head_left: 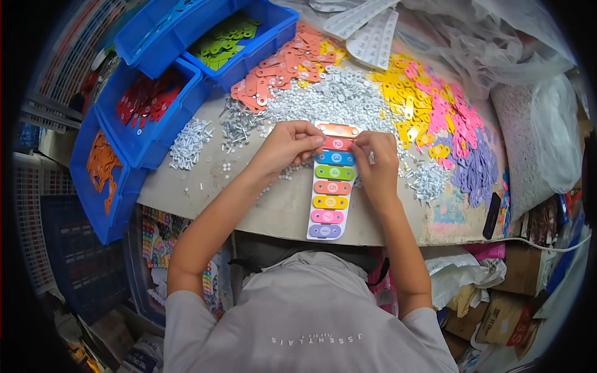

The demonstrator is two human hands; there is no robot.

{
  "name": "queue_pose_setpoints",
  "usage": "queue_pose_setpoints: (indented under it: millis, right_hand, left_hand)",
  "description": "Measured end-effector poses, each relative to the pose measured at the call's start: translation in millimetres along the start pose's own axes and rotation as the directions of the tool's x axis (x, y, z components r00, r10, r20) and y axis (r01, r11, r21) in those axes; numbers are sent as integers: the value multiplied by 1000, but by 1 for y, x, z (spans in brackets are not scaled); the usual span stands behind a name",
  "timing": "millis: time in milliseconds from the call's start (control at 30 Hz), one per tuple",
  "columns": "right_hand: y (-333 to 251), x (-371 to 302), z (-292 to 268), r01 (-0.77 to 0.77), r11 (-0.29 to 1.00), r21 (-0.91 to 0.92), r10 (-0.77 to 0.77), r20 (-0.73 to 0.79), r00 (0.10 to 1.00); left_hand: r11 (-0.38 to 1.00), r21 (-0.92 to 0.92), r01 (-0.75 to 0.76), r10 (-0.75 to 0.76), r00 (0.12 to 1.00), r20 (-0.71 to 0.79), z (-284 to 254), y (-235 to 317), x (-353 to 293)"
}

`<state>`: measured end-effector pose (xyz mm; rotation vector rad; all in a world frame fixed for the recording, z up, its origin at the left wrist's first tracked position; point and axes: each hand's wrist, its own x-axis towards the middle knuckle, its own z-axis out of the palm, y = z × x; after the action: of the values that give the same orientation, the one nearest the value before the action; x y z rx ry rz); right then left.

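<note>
A long white toy-xylophone-like board (342, 226) lies upright in front of me at the table's near edge. A row of coloured bars in orange, red, blue, green, salmon, yellow, pink and lilac crosses it. My left hand (293, 144) is closed in a pinch at the left end of the red bar (337, 143), second from the far end. At that bar's right end, the thumb and fingers of my right hand (377, 160) are pinched together. The fingertips hide the bar's ends. Just below sits the blue bar (337, 158), with a small hole at each end.
Heaps of grey caps (339, 93), silvery pins (189, 144) and yellow bars (407, 99) cover the table (273, 214). Pink bars (454, 112) and lilac bars (477, 168) lie right. Blue bins (143, 146) stand left. A plastic bag (535, 137) leans at the right.
</note>
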<state>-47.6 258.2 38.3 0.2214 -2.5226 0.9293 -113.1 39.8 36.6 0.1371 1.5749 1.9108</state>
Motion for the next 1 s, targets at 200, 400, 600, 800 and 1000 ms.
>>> queue_pose_setpoints:
  millis: [200,400,600,800,1000]
  right_hand:
    - [4,10,-11,-305,951,56,292,165,942]
    - [9,34,-27,-467,883,-50,442,423,791]
    - [36,40,-22,-503,864,18,393,602,696]
    - [46,40,-17,-507,862,1,392,633,667]
    - [58,39,-14,-443,896,-41,365,637,679]
  left_hand:
    - [999,-45,15,-13,999,42,-5,-2,7]
    - [999,-12,43,-43,999,8,-7,-8,12]
    - [985,85,150,-147,988,-40,-5,-6,26]
    - [980,71,187,-190,981,27,-5,-9,36]
    - [989,68,132,-133,991,22,-3,-18,44]
